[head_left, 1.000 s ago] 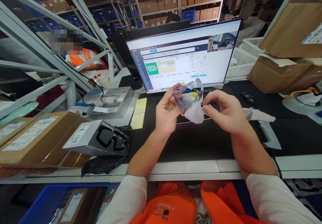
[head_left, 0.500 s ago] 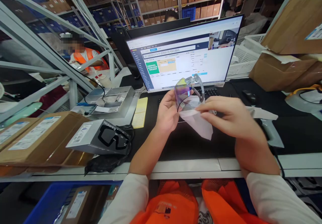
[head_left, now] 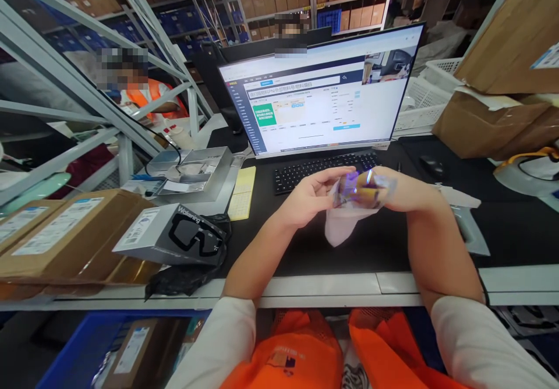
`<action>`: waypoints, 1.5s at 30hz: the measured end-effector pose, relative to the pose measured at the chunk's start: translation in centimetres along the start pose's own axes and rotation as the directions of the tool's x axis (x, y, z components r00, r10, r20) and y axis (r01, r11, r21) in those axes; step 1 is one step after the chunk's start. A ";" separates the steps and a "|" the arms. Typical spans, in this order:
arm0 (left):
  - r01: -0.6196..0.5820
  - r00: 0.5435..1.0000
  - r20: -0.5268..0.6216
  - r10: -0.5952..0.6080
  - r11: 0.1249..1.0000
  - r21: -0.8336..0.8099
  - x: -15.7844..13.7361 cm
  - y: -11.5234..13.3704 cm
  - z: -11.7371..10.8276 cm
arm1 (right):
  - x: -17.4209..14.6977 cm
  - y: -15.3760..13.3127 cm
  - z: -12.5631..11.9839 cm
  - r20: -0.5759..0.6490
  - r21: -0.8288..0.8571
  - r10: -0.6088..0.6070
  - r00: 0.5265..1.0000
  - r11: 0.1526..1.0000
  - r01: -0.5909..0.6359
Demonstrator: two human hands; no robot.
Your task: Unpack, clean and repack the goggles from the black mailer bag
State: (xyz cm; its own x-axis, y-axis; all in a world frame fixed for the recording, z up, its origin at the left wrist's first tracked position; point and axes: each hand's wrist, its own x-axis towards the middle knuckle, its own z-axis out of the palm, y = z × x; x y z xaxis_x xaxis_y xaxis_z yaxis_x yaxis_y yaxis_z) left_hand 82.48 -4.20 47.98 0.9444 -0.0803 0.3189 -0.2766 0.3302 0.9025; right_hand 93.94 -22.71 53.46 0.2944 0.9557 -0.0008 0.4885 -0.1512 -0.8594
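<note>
Between my hands, over the black desk mat (head_left: 279,249), is a pair of glasses (head_left: 358,190) with a shiny purple-yellow lens. My left hand (head_left: 308,198) pinches one side with thumb and fingers. My right hand (head_left: 399,188) grips the other side, its fingers partly behind the see-through lens. From the glasses hangs a thin white pouch or sheet (head_left: 339,227); which hand bears it I cannot tell. The keyboard (head_left: 323,168) lies just beyond my hands.
A monitor (head_left: 314,98) stands behind the keyboard. On the left are a grey box printed with goggles (head_left: 174,234), cardboard boxes (head_left: 61,240), a yellow notepad (head_left: 242,194) and an open silver box (head_left: 205,173). A mouse (head_left: 432,168) and brown cartons (head_left: 502,121) are on the right.
The glasses have been lowered and turned with the lens nearly level. My right hand has gone from the white pouch or sheet to the side of the glasses.
</note>
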 end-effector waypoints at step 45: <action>-0.330 0.837 0.234 0.495 0.115 0.937 -2.0 4.4 -2.6 | 2.6 0.9 2.0 -0.314 0.287 0.015 0.949 0.955 0.079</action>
State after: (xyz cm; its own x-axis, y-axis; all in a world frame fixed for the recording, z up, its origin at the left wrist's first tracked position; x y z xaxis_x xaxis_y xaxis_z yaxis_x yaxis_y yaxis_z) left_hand 79.86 -0.17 50.63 0.6121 -0.1238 0.7811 -0.5096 -0.8170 0.2698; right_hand 93.51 -19.91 51.64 0.5446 0.8258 0.1463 0.2539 0.0039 -0.9672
